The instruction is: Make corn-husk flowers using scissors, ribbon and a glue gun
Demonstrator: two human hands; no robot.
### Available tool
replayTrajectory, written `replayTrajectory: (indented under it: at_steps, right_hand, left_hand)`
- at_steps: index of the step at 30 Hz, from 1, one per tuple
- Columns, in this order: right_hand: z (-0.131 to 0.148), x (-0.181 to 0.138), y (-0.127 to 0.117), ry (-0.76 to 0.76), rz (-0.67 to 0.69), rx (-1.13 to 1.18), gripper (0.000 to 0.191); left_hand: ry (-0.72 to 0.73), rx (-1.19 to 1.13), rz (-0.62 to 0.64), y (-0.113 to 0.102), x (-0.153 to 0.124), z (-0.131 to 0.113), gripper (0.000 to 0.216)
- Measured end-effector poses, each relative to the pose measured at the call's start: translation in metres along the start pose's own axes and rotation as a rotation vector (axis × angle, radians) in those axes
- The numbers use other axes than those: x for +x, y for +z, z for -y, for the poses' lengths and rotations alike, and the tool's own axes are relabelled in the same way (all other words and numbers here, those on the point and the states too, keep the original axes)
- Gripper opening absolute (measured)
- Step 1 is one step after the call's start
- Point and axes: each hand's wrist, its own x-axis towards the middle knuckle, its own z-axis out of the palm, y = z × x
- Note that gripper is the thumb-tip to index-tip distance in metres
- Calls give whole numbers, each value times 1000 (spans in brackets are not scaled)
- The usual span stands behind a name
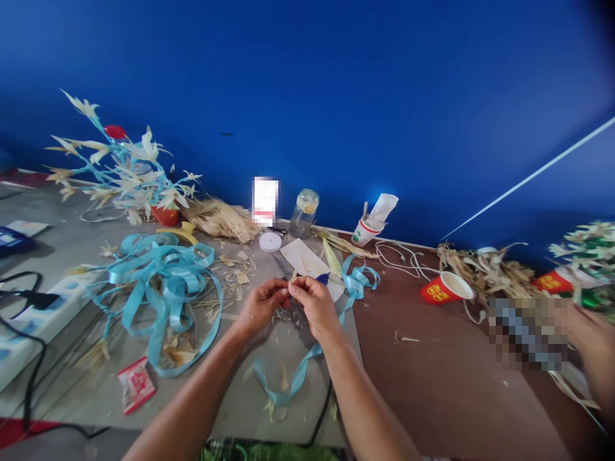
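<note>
Over the grey tabletop, my left hand (263,306) and my right hand (314,306) meet with fingertips pinched together. Between them is a small pale strip that looks like dried corn husk (293,276); most of it is hidden by my fingers. Just beyond lie a white sheet of paper (303,257) and a white spool (270,241). A light-blue ribbon (293,392) trails on the table below my hands, and more ribbon (359,279) curls past my right hand. To the left sits a large loose heap of blue ribbon (180,314).
Blue-wrapped branches with husk flowers (147,150) stand at the back left, near a power strip (36,330). A glass jar (302,211), a cup holding paper (368,230) and a tipped red paper cup (435,290) lie beyond. Another person's hand (583,326) is at right.
</note>
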Motion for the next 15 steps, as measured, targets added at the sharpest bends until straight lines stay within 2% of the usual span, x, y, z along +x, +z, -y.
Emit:
replayTrajectory:
  at_steps: [5,11,15]
  right_hand:
    - [-3,0,-1,29,-6,-6,28]
    - [-12,2,-4,-9,-75,-66,24]
    - [-6,2,-1,7,-54,-80,25]
  left_hand:
    - [40,-102,-120,-2,0,-3,22]
    - [67,-224,-189,-3,0,-5,22]
    - [70,-288,-214,-4,1,-1,20]
